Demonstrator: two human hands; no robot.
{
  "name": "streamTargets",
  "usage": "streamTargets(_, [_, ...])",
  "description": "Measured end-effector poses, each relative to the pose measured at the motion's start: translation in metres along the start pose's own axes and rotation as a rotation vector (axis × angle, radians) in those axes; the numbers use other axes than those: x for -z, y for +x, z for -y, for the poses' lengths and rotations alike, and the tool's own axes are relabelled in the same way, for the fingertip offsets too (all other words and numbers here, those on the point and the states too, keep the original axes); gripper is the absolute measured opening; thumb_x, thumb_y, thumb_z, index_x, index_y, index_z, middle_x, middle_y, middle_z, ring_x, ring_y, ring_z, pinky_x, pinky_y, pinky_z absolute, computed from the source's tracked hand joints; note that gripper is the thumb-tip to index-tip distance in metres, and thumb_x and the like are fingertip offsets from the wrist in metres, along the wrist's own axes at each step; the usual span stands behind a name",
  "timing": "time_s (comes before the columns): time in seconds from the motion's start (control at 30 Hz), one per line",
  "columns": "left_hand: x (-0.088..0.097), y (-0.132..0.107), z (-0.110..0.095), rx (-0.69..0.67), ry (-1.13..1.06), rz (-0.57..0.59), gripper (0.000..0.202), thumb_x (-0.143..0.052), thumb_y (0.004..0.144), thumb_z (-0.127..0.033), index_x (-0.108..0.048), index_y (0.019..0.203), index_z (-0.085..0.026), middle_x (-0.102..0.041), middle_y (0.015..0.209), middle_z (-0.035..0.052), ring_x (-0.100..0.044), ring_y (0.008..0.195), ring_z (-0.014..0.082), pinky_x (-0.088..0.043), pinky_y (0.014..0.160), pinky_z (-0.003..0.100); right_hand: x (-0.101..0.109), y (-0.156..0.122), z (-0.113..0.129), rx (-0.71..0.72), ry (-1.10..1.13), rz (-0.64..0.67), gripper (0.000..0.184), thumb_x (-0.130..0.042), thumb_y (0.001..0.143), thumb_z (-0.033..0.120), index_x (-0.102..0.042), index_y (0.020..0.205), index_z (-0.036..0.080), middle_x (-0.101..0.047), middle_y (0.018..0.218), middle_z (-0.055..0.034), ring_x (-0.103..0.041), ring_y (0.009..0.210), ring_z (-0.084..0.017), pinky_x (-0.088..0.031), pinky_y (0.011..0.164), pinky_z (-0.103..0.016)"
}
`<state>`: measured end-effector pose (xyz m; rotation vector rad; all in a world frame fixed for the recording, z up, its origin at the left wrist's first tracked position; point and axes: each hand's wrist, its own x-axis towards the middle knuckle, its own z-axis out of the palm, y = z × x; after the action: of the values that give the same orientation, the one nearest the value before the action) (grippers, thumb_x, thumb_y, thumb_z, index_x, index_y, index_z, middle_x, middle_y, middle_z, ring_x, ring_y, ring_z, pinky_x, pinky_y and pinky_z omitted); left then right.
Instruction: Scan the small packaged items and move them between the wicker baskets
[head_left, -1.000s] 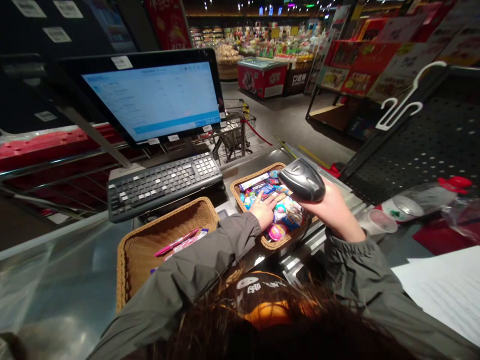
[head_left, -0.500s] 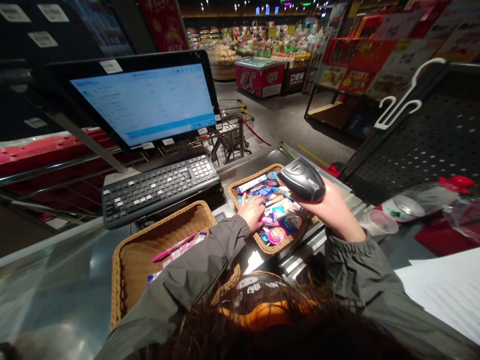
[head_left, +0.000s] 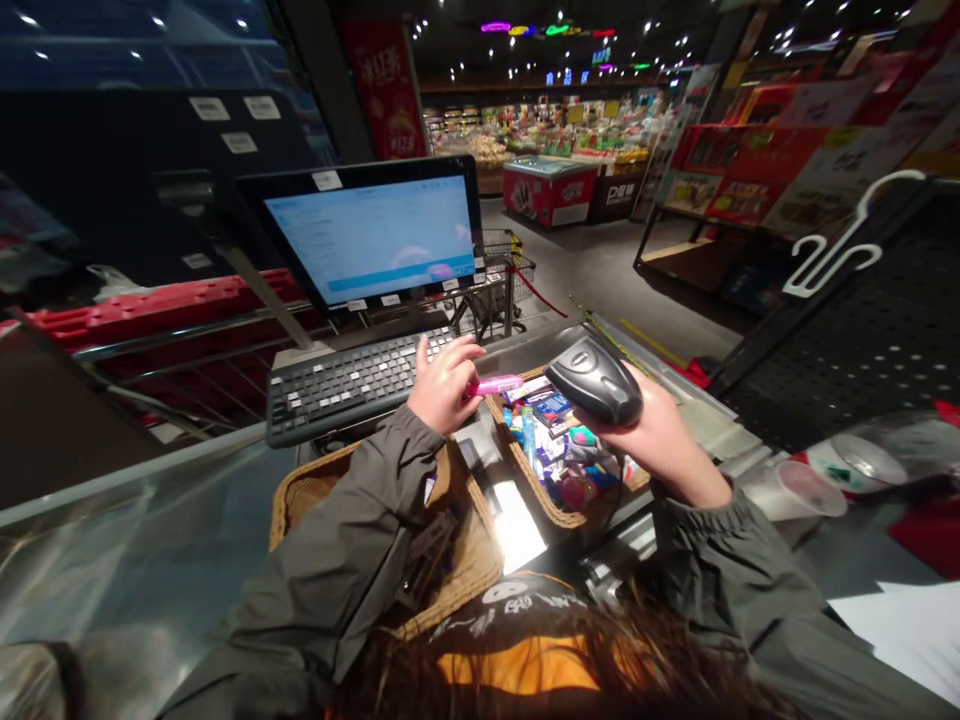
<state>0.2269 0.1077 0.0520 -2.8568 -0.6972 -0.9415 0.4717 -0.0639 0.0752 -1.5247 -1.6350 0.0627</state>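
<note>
My left hand (head_left: 444,385) is over the right end of the black keyboard (head_left: 341,390), its upper fingers extended near the number keys. A slim pink packet (head_left: 496,384) sticks out to the right from its lower fingers. My right hand (head_left: 664,435) grips a black barcode scanner (head_left: 596,380), held above the right wicker basket (head_left: 531,472). Small wrapped sweets and packets (head_left: 555,408) in several colours fill that basket, partly hidden by the scanner. The left wicker basket (head_left: 484,545) sits below my left forearm, and the sleeve covers much of its inside.
A monitor (head_left: 375,240) with a lit screen stands behind the keyboard. Clear plastic cups (head_left: 806,490) and white papers (head_left: 900,625) lie on the right. The metal counter (head_left: 150,560) extends left. A shopping cart (head_left: 487,290) and red freezer (head_left: 551,190) are beyond.
My left hand has moved from the right basket up and left to the keyboard, now with the pink packet in it. The scanner stays over the basket. The view has shifted left and up.
</note>
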Motion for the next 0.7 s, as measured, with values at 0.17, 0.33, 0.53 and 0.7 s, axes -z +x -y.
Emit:
streamTargets(0.17, [0.06, -0.014, 0.015, 0.038, 0.144, -0.129, 0.01, -0.061, 0.082, -0.024, -0.054, 0.076, -0.02, -0.063, 0.133, 0.0099, -0.04, 0.142, 0.0319, -0.004, 0.118, 0.067, -0.019, 0.014, 0.032, 0.19, -0.02, 0.029, 0.058, -0.07, 0.079, 0.036, -0.055, 0.131, 0.017, -0.061, 0.135, -0.017, -0.058, 0.126, -0.033, -0.046, 0.108, -0.051])
streamTargets(0.33, [0.103, -0.034, 0.028, 0.076, 0.276, -0.201, 0.013, -0.061, 0.083, -0.025, -0.052, 0.075, -0.019, -0.051, 0.148, 0.011, -0.025, 0.149, 0.0342, -0.005, 0.118, 0.067, -0.041, 0.025, 0.066, 0.361, -0.016, 0.05, 0.056, -0.069, 0.078, 0.029, -0.053, 0.13, 0.017, -0.065, 0.128, -0.0163, -0.056, 0.127, -0.034, -0.045, 0.11, -0.053])
streamTargets(0.53, [0.136, -0.062, 0.034, 0.173, 0.327, -0.17, 0.015, -0.062, 0.083, -0.028, -0.052, 0.075, -0.019, -0.035, 0.158, 0.0121, -0.018, 0.151, 0.0343, -0.002, 0.118, 0.066, -0.065, 0.027, 0.1, 0.455, 0.025, 0.129, 0.05, -0.066, 0.076, 0.026, -0.056, 0.125, 0.021, -0.067, 0.122, -0.0137, -0.058, 0.124, -0.035, -0.044, 0.109, -0.056])
streamTargets(0.7, [0.15, -0.083, 0.039, 0.225, 0.329, -0.164, 0.016, -0.067, 0.08, -0.025, -0.053, 0.074, -0.02, -0.033, 0.159, 0.0102, -0.02, 0.151, 0.0354, -0.002, 0.118, 0.067, -0.08, 0.022, 0.114, 0.451, 0.058, 0.152, 0.056, -0.067, 0.076, 0.027, -0.053, 0.13, 0.019, -0.064, 0.128, -0.0154, -0.055, 0.127, -0.036, -0.044, 0.108, -0.056])
